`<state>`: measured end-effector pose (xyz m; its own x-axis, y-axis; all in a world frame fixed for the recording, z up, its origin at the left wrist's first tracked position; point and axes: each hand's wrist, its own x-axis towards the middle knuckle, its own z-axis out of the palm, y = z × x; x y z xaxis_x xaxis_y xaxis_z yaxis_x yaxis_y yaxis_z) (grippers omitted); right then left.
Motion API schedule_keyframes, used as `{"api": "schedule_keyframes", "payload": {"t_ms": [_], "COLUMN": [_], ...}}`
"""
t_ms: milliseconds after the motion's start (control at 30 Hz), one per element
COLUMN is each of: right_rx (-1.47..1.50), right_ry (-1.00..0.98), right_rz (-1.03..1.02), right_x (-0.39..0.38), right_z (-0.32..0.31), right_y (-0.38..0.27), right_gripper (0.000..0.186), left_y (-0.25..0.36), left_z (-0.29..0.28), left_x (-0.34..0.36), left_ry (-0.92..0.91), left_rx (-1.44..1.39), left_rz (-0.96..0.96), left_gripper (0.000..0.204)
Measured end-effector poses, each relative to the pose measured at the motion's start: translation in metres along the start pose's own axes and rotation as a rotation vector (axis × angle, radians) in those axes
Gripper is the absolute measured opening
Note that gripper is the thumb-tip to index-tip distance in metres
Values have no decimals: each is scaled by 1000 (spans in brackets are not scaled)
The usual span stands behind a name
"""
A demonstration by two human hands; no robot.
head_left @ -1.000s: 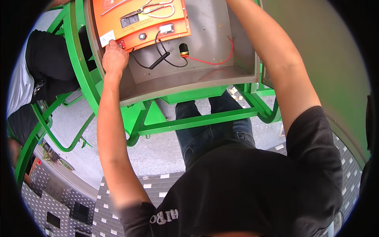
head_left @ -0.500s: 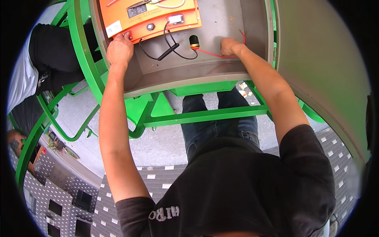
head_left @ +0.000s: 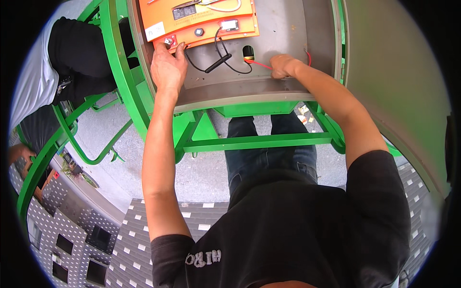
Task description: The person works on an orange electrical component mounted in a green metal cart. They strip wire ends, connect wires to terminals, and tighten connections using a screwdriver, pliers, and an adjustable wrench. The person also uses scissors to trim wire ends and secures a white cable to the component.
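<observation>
An orange battery box (head_left: 201, 21) lies in the far left of a grey metal compartment (head_left: 201, 98). At its near left corner is a red terminal (head_left: 170, 40). My left hand (head_left: 167, 69) is at that corner, thumb and fingers apart, fingertips beside the terminal. A thin red wire (head_left: 259, 64) comes out of an oval hole (head_left: 248, 51) in the compartment floor and runs into my right hand (head_left: 283, 66). That hand is closed on the wire, and its loose end curves up beyond my fingers. A black cable (head_left: 218, 63) with a thick sleeve loops from the box's near side.
A scissors-like tool (head_left: 211, 4) lies on the battery box. Green frame bars (head_left: 259, 141) cross in front of my legs. The open grey door (head_left: 384, 57) stands at the right. Another person (head_left: 79, 53) is at the far left.
The view has shifted, so the compartment appears farther right. My left thumb has spread away from the fingers at the box corner. My right hand keeps hold of the red wire, nearer the hole.
</observation>
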<state>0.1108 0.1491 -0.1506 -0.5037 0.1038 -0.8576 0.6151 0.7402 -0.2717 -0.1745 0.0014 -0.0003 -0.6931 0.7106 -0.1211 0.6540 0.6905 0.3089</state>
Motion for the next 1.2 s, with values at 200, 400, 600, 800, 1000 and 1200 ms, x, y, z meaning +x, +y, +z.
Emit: {"api": "schedule_keyframes", "payload": {"t_ms": [200, 400, 600, 800, 1000, 1200], "right_rx": [-224, -369, 109, 926, 674, -138], "right_ry": [192, 532, 788, 687, 1074, 1252], "right_rz": [63, -127, -140, -111, 42, -171], "right_x": [-123, -214, -247, -217, -117, -4], "right_z": [-60, -81, -98, -94, -149, -196], "right_y": [-48, -92, -115, -133, -109, -78], "right_gripper": [17, 11, 14, 25, 34, 27], "left_y": [55, 108, 79, 43, 19, 9], "left_z": [12, 23, 9, 3, 3, 6], "left_x": [-98, -123, -114, -107, -117, -141], "left_ry": [-370, -507, -408, -196, -348, -322], "left_rx": [-512, -698, -821, -806, -1044, -1190], "left_rz": [84, 456, 525, 572, 140, -73], "left_gripper": [22, 35, 15, 15, 21, 22]}}
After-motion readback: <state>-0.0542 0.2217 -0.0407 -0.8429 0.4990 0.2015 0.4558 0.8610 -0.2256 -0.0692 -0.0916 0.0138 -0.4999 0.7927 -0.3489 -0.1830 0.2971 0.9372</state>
